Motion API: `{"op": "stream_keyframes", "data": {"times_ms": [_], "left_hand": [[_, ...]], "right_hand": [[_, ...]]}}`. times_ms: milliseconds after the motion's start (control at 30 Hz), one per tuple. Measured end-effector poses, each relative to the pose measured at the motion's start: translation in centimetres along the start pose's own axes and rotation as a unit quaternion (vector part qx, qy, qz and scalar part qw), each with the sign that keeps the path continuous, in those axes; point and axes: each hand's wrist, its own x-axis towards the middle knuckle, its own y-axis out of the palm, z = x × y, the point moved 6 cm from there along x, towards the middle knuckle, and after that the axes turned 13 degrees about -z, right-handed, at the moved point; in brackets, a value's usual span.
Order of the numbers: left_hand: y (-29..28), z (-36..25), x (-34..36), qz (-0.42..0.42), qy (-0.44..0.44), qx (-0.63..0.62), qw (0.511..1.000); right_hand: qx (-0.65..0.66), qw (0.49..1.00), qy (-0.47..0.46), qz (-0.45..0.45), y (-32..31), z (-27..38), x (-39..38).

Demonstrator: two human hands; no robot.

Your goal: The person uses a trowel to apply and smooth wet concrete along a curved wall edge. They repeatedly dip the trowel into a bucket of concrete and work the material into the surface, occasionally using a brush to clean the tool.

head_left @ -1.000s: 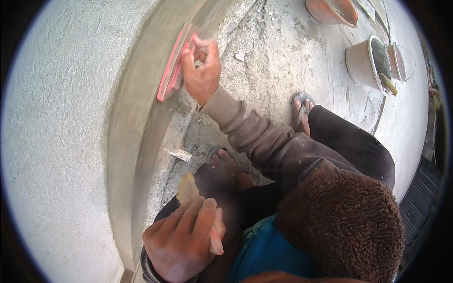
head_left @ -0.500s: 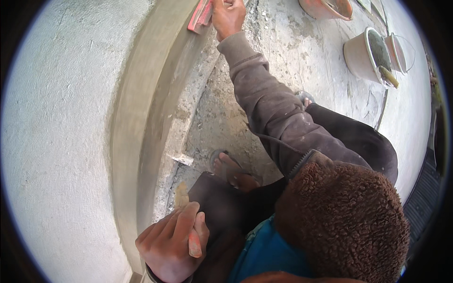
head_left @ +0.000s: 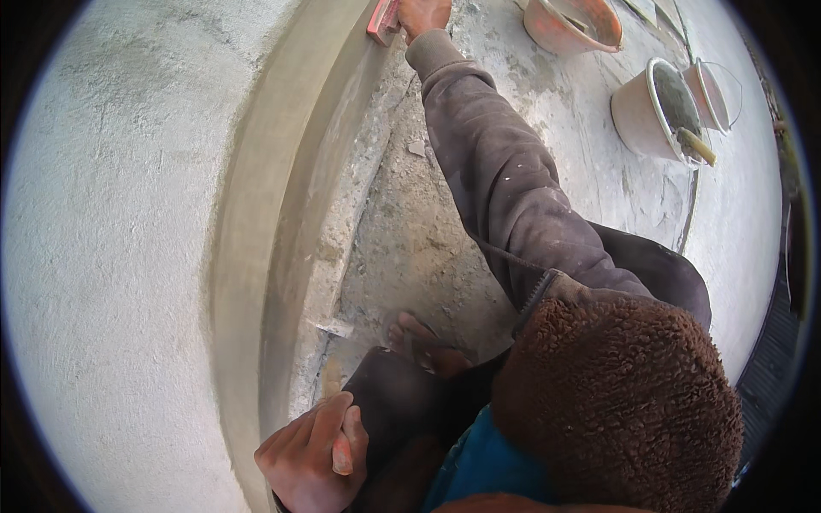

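The left hand (head_left: 312,462) grips a brush (head_left: 342,455); the right hand (head_left: 425,15) clasps a red float (head_left: 383,21) at the ledge (head_left: 282,162); an orange tub (head_left: 552,32) and white bucket (head_left: 637,111) stand rightward.

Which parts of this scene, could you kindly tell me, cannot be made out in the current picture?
All in the head view:
Red float and right hand: partly cut off by the top edge.
Middle of the brush: covered by the left hand.
Right foot: hidden behind the sleeved right arm.
Part of the rear bucket: blocked by the front bucket.
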Motion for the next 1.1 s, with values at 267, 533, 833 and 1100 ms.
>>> {"op": "stream_keyframes", "data": {"times_ms": [267, 533, 833, 1100], "left_hand": [[2.5, -1.4, 2.8, 0.037, -0.012, 0.022, 0.999], [2.6, -0.5, 2.8, 0.028, -0.033, -0.009, 0.999], [4.5, -2.3, 5.7, 0.025, 0.027, -0.040, 0.999], [2.4, -0.7, 3.1, 0.028, -0.034, -0.006, 0.999]], "right_hand": [[0.016, 0.984, -0.155, 0.086, -7.2, 7.3, -30.1], [0.032, 0.998, 0.039, 0.031, 0.9, -1.1, 1.7], [0.027, 0.989, -0.088, 0.111, -7.4, 6.9, -28.8], [0.098, 0.995, -0.004, 0.001, 0.7, -0.6, 0.7]]}}
